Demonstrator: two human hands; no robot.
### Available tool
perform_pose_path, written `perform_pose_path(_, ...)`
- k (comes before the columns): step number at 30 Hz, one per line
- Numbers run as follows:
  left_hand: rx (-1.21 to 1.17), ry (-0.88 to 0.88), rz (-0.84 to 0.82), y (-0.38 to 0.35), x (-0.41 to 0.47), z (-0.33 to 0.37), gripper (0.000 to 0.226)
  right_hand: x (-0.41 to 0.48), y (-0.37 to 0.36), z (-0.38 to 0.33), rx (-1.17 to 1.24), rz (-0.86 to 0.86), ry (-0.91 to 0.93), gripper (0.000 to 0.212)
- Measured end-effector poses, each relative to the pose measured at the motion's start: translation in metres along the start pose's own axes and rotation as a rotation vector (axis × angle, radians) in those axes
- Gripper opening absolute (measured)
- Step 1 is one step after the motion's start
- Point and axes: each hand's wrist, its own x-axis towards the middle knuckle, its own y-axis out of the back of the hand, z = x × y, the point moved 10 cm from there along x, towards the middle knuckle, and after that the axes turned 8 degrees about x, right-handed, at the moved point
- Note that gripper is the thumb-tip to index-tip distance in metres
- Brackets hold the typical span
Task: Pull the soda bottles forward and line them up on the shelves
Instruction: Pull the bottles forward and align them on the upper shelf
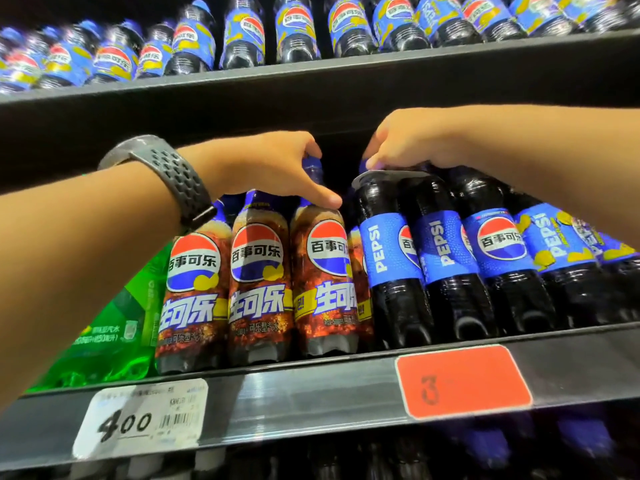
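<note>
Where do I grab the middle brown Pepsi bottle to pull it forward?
Take the middle brown Pepsi bottle by its narrow neck, coming from the front over the top. Its wide body is squeezed between bottles on both sides, leaving room only up there, the way the left hand grips the cap of the next brown bottle.

Two price labels sit on the front edge of the middle shelf (311, 386). Toward its left end is a white label (140, 419) with "400" handwritten in black, plus a small barcode and blurred print. Toward the right end, well apart from it, is an orange label (462, 381) with rounded corners and a dark "3". A dark grey perforated wristband (166, 171) wraps a wrist, up and left of the white label.
</note>
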Motion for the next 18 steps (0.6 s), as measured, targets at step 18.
perform_pose_path(18, -0.173, 0.013, -0.071, -0.003, -0.018, -0.009, 0.089, 0.016, 0.004, 0.000, 0.157, 0.098, -0.010, 0.045)
